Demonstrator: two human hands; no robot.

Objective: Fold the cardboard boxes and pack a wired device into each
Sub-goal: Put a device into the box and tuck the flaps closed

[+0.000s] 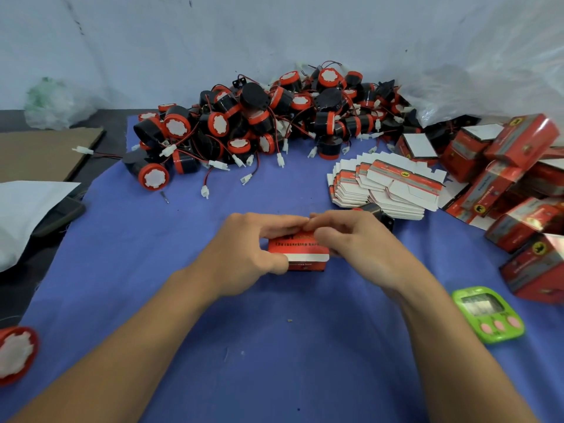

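Blue cloth (274,346) covers our work surface, with a pale wall behind it. At its middle we hold a small red box (300,254) that rests on the cloth: our left hand (244,251) grips its left end, thumb on the near face and fingers curled over the top, while our right hand (351,239) closes on its right end, fingertips meeting the left hand's above the far top edge. A white strip of flap shows along the box's near face. Just beyond the right hand lies a black part, mostly hidden. Farther right sits a fanned stack of flat boxes (387,184), white insides up, and past that, at the right edge, a heap of folded red boxes (518,190). Across the far side of the cloth spreads a big pile of devices (259,117), black and red with white faces, their red-and-black wires and white plugs trailing toward us. A green timer (488,312) lies near right, and one more device (16,354) sits at the near left edge.
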